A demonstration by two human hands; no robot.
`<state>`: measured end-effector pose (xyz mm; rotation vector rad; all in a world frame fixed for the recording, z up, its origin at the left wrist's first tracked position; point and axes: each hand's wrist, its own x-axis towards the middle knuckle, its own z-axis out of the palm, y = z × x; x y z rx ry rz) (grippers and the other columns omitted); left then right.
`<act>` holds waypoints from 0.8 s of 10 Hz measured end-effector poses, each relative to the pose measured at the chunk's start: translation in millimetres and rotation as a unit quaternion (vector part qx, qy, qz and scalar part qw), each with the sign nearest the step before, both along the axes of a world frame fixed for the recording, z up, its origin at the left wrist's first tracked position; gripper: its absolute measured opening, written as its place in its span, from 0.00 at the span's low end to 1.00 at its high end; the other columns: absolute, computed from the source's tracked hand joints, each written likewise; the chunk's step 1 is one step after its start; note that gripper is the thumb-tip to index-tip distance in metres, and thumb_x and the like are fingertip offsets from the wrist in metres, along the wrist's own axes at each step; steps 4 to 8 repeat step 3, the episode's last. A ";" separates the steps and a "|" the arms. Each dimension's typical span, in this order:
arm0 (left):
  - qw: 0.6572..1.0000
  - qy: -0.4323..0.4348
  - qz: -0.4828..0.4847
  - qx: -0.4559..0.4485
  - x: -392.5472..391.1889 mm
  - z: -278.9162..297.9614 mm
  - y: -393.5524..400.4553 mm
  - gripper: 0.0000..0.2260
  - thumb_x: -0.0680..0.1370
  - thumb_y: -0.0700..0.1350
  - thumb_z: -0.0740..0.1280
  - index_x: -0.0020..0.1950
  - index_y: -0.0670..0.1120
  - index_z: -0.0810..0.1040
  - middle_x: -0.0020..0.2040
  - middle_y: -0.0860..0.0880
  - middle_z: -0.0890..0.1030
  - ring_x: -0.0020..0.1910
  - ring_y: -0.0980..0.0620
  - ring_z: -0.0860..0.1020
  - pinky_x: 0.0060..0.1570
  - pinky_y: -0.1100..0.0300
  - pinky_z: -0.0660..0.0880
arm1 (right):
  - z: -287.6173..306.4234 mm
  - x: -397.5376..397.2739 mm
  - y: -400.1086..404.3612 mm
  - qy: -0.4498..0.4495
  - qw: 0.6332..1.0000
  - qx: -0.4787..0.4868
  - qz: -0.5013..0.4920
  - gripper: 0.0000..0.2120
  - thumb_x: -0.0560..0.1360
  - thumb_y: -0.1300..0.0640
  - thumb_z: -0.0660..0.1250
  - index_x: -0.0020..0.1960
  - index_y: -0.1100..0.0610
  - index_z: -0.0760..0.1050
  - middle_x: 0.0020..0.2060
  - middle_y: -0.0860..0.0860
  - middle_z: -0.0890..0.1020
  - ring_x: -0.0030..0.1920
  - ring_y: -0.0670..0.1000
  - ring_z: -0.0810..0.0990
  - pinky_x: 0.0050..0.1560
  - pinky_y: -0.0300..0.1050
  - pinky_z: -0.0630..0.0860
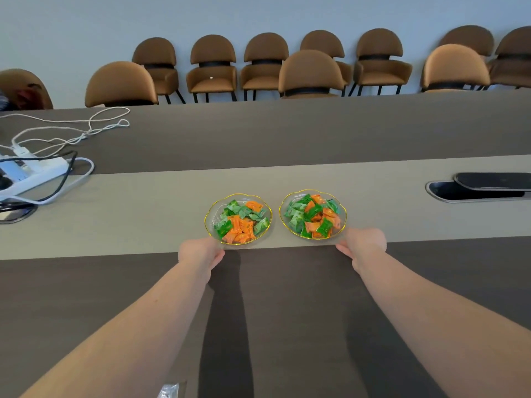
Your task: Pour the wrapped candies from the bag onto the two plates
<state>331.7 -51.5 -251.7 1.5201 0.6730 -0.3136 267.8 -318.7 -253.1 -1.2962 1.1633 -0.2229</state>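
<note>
Two clear glass plates with gold rims sit side by side on the light strip of the table. The left plate (pixel 208 216) and the right plate (pixel 282 209) each hold a heap of green and orange wrapped candies (pixel 240 222). My left hand (pixel 199 252) grips the near-left rim of the left plate. My right hand (pixel 363 243) grips the near-right rim of the right plate. Most of my fingers are hidden behind the hands. A scrap of clear plastic bag (pixel 169 390) shows at the bottom edge.
A white power strip (pixel 34 172) with tangled cables lies at the left. An open black cable hatch (pixel 485 188) is set into the table at the right. Brown chairs (pixel 311 74) line the far side and the wall.
</note>
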 end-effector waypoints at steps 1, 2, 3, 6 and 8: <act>0.998 0.031 -0.046 0.036 -8.7 19.6 0.1 0.04 0.76 0.34 0.59 0.45 0.39 0.73 0.37 0.43 0.75 0.33 0.52 0.75 0.25 0.64 0.77 | 9.0 -10.0 -4.7 0.008 0.999 -0.033 0.031 0.07 0.70 0.70 0.59 0.35 0.61 0.69 0.37 0.57 0.78 0.34 0.57 0.77 0.42 0.47 0.76; 0.993 0.038 -0.101 0.047 -18.1 59.9 -3.0 0.04 0.76 0.35 0.59 0.43 0.39 0.73 0.35 0.44 0.75 0.32 0.52 0.73 0.31 0.62 0.75 | 46.6 -16.9 -2.1 -0.003 0.996 -0.040 0.085 0.08 0.71 0.71 0.60 0.35 0.63 0.70 0.32 0.57 0.76 0.32 0.56 0.77 0.43 0.50 0.80; 0.989 0.018 -0.128 0.065 -36.8 109.5 -5.4 0.08 0.76 0.35 0.59 0.37 0.40 0.71 0.34 0.44 0.74 0.31 0.52 0.73 0.25 0.63 0.75 | 91.0 -26.7 4.3 -0.019 0.990 -0.041 0.132 0.12 0.74 0.70 0.59 0.33 0.62 0.69 0.29 0.57 0.75 0.30 0.54 0.77 0.34 0.47 0.80; 0.989 0.018 -0.128 0.065 -36.8 109.5 -5.4 0.08 0.76 0.35 0.59 0.37 0.40 0.71 0.34 0.44 0.74 0.31 0.52 0.73 0.25 0.63 0.75 | 91.0 -26.7 4.3 -0.019 0.990 -0.041 0.132 0.12 0.74 0.70 0.59 0.33 0.62 0.69 0.29 0.57 0.75 0.30 0.54 0.77 0.34 0.47 0.80; 0.989 0.018 -0.128 0.065 -36.8 109.5 -5.4 0.08 0.76 0.35 0.59 0.37 0.40 0.71 0.34 0.44 0.74 0.31 0.52 0.73 0.25 0.63 0.75 | 91.0 -26.7 4.3 -0.019 0.990 -0.041 0.132 0.12 0.74 0.70 0.59 0.33 0.62 0.69 0.29 0.57 0.75 0.30 0.54 0.77 0.34 0.47 0.80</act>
